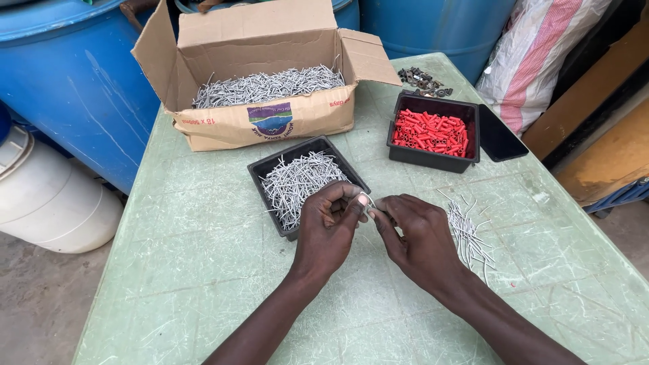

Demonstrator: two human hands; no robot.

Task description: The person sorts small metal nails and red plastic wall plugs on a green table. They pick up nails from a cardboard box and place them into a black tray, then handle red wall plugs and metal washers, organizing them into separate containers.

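Observation:
My left hand (329, 226) and my right hand (419, 233) meet over the pale green table (203, 223), fingertips pinching a thin silver nail (369, 205) between them. Just left of the hands stands a black tray of loose silver nails (297, 179). A small heap of nails (468, 233) lies on the table right of my right hand. Farther back on the right, a black tray (433, 157) holds red plastic plugs (430, 132).
An open cardboard box (267, 122) full of nails stands at the back. A black lid (501, 138) lies beside the red-plug tray, small dark parts (423, 81) behind it. Blue barrels (67, 81), a white bucket (47, 199) and a striped sack (541, 54) surround the table.

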